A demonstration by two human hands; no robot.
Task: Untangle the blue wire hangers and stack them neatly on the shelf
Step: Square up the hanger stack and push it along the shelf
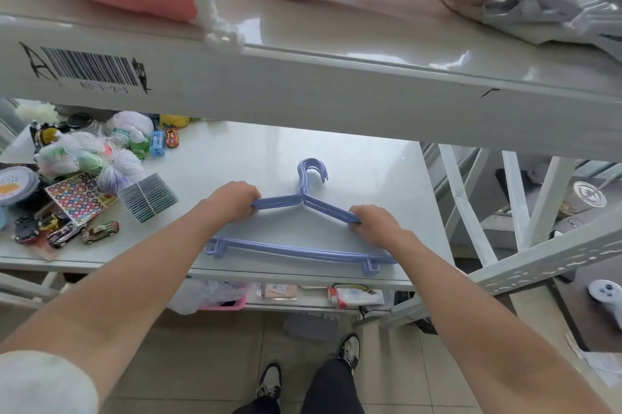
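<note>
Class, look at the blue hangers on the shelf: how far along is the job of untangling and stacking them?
Done: the blue hangers look untangled, hooks nested together, lying in one bundle on the white shelf. In hand: the left hand and right hand each grip a shoulder of the bundle, squaring it up. Left: the bottom bars look slightly fanned, so finish aligning and let go.

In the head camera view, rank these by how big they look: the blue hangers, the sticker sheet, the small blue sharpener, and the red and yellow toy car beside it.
1. blue hangers
2. sticker sheet
3-4. small blue sharpener and red and yellow toy car: too alike to rank.
</note>
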